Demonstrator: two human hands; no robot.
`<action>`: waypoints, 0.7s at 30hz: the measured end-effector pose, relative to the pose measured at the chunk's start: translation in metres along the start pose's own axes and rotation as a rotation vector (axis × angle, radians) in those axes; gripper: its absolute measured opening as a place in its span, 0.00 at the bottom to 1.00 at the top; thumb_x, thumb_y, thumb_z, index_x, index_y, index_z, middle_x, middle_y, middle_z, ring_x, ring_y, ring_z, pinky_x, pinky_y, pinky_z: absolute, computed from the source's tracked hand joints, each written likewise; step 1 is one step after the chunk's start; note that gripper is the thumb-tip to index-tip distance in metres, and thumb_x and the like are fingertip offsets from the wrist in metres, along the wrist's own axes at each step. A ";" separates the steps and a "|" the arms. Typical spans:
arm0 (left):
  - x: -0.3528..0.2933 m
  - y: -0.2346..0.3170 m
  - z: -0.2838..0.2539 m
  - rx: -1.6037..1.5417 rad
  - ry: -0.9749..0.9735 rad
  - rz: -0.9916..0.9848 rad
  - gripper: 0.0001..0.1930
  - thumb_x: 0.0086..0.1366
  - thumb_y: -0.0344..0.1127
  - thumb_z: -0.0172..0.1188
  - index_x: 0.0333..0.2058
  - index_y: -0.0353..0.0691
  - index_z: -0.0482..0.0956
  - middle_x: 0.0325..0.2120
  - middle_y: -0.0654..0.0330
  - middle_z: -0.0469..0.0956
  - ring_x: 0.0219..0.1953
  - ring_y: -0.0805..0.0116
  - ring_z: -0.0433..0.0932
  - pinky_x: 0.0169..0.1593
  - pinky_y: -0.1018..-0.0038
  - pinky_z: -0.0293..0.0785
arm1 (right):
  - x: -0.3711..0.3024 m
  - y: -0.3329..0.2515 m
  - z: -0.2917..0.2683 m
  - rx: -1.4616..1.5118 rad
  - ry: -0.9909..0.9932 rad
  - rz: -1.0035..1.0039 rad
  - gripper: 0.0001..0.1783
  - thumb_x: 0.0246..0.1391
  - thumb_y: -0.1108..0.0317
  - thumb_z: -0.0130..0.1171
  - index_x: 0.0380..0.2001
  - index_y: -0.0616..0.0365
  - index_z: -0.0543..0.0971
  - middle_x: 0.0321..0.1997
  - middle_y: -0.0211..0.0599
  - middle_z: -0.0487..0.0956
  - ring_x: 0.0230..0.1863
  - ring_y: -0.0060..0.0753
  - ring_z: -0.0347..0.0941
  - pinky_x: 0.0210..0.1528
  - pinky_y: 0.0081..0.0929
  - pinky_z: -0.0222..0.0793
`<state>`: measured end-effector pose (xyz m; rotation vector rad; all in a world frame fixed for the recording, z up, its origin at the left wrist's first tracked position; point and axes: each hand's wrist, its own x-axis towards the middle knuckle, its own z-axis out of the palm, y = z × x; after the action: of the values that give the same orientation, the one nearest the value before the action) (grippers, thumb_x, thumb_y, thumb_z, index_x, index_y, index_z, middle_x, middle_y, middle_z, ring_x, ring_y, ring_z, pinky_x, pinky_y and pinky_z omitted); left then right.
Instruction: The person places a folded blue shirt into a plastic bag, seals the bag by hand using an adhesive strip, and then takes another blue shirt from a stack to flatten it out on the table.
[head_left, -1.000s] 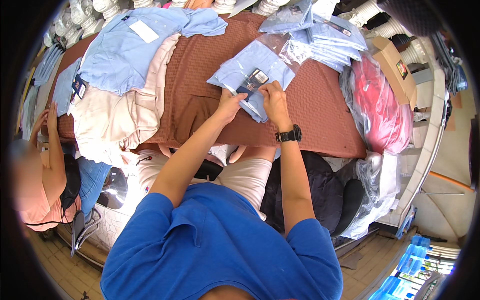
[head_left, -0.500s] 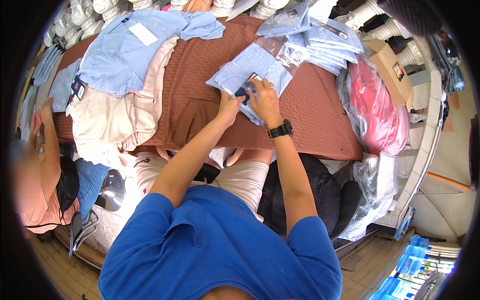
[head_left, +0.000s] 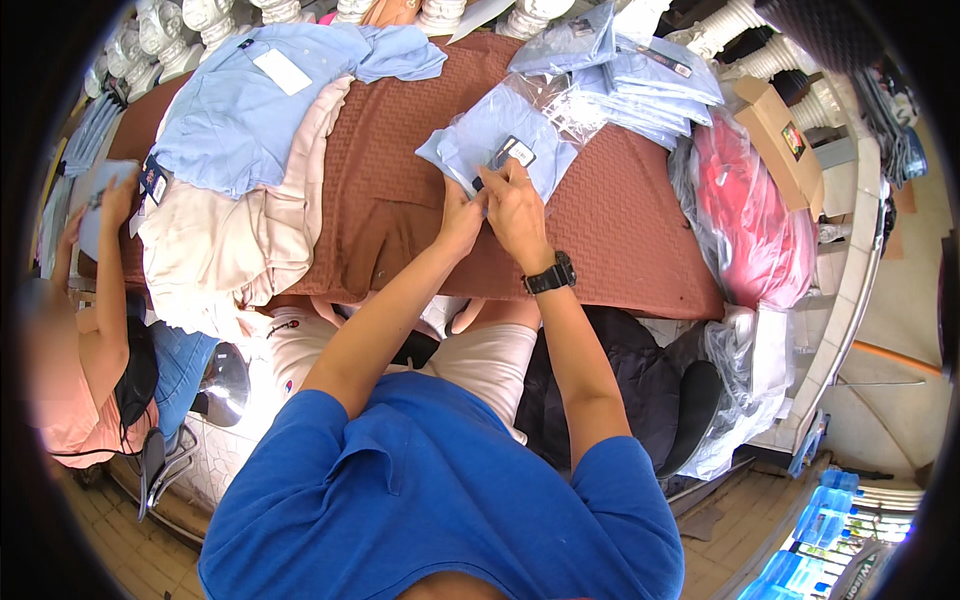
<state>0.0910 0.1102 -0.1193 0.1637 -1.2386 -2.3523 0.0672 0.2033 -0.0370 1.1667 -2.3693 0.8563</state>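
Near the front edge of the brown cloth-covered table, the left hand, nearly closed, grips a folded light-blue fabric shirt. The right hand, fingers curled, touches its dark-and-white tag, grip unclear; uneven pulling could crease the shirt.

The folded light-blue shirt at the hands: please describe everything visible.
The cloth shirt lies folded and angled on the brown cover. Clear plastic, its extent unclear, shows at the far right. A dark tag with white label lies on it. The left hand touches its near edge; the right hand is at the tag.
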 end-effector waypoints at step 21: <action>-0.009 -0.030 -0.036 0.124 -0.180 -0.166 0.35 0.70 0.36 0.58 0.69 0.35 0.49 0.61 0.49 0.65 0.61 0.62 0.68 0.61 0.70 0.69 | -0.016 -0.076 -0.013 -0.037 -0.042 -0.088 0.22 0.45 0.80 0.58 0.48 0.63 0.80 0.42 0.46 0.73 0.39 0.49 0.77 0.37 0.39 0.76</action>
<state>0.1002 0.1019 -0.1659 0.1002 -1.5110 -2.4763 0.1387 0.1850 -0.0088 1.2756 -2.3370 0.7637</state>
